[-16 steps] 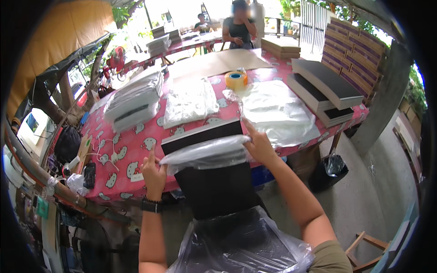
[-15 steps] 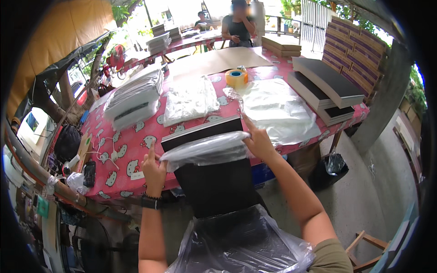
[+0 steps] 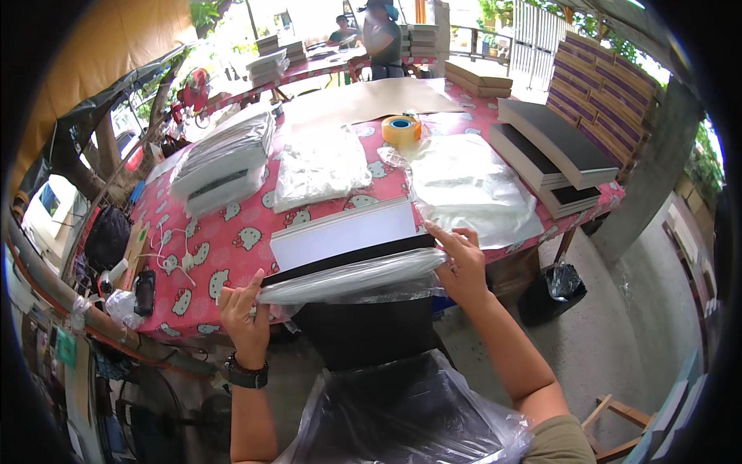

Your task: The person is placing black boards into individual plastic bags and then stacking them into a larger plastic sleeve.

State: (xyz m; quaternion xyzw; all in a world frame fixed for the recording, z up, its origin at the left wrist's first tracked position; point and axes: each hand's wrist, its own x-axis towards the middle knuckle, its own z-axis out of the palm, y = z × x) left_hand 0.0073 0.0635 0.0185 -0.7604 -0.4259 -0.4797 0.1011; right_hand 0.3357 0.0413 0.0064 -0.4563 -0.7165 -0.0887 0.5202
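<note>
A book-like block lies near the table's front edge, its white inner face [image 3: 344,232] showing. Lifted toward me from it is a black cover [image 3: 363,254], its near part inside bunched clear plastic [image 3: 355,281]. My left hand [image 3: 246,315] grips the left end of the plastic and cover, fingers bent round it. At the right end my right hand [image 3: 462,264] pinches the same plastic, forefinger stretched along the cover's corner. A black panel [image 3: 371,332] and more clear plastic [image 3: 410,402] are below, close to my body.
On the pink patterned table are folded plastic bags [image 3: 321,168], flat clear sheets [image 3: 468,189], a tape roll [image 3: 401,130], wrapped stacks [image 3: 224,158] and black-topped blocks [image 3: 556,147]. Boxes [image 3: 599,93] stand at the right, above a bin [image 3: 553,294]. A person [image 3: 380,42] stands at the far table.
The black cover has swung up toward me, baring the white face beneath. Both hands moved outward with the plastic, the left lower. The far person has turned and shifted left.
</note>
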